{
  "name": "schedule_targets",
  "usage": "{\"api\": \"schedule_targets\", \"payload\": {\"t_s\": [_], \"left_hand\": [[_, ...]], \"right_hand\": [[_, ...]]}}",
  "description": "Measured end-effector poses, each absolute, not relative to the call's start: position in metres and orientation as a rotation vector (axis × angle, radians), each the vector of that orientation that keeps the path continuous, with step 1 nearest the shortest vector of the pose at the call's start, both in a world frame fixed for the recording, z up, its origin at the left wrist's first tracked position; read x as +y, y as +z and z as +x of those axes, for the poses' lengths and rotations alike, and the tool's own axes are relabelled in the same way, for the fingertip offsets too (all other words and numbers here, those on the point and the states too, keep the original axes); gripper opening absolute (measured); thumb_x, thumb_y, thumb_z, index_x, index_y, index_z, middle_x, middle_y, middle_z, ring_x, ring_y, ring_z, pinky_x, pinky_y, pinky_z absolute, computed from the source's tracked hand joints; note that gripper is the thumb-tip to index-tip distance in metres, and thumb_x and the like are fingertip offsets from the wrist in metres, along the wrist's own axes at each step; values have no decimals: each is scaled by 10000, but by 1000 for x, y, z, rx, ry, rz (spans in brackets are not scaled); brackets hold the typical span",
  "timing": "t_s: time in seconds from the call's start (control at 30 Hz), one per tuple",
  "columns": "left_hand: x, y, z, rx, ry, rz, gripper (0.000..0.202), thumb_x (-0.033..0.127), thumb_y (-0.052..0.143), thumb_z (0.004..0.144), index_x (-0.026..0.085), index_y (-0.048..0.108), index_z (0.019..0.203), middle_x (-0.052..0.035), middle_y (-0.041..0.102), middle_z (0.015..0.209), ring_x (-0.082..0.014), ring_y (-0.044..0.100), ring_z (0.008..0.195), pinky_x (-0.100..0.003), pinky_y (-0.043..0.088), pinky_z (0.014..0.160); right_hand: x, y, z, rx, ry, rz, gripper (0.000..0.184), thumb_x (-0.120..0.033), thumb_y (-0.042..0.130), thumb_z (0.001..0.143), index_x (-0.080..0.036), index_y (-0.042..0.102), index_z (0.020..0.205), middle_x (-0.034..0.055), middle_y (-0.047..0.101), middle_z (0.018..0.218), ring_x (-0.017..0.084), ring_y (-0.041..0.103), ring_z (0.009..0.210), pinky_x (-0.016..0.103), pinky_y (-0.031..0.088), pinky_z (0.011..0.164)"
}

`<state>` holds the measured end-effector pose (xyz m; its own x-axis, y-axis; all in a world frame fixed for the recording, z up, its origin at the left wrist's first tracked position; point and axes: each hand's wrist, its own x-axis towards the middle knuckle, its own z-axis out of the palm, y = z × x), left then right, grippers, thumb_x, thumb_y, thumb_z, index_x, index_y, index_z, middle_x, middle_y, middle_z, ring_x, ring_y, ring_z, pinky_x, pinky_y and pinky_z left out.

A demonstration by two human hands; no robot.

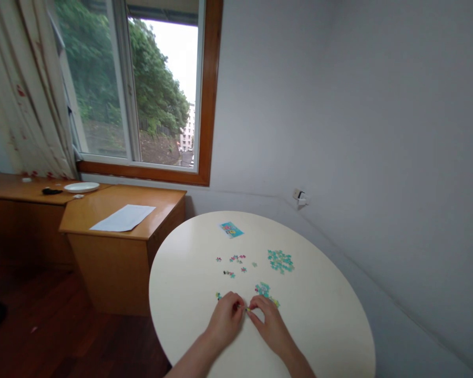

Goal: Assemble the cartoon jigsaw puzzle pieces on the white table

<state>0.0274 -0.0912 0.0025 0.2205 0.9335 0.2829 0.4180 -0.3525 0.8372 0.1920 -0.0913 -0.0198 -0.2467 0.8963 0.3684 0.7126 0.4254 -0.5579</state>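
Near the front of the round white table [189, 320], my two hands meet over small jigsaw pieces. My left hand [229, 314] is closed in a pinch, its fingertips at a small puzzle piece largely hidden by the fingers. Thumb and forefinger of my right hand [268, 321] pinch a small yellowish puzzle piece [248, 309] right beside the left fingertips. Whether the two pieces touch, I cannot tell. Just beyond my right hand lies a joined-looking cluster of teal and yellow pieces [263, 289]. A few dark and teal pieces [218, 296] show past my left hand.
A heap of teal puzzle pieces [280, 261] lies on the right, with several pinkish loose pieces [237, 258] mid-table. Farther back is a colourful picture card [232, 229]. A wooden desk [106, 262] with a paper sheet [123, 218] stands left; the wall [378, 184] borders the right.
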Motion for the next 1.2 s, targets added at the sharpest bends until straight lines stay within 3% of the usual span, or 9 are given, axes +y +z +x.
{"api": "schedule_targets", "payload": {"t_s": [1.2], "left_hand": [[-89,-3,29,1278,1155,1820,154,81,446,709,143,585,692,-35,588,684,-132,500,648,-232,372,614]], "right_hand": [[-94,-16,190,-2006,365,-1337,47,-220,525,803,-209,553,767,38,626,847,200,581,850,331,439,799]]}}
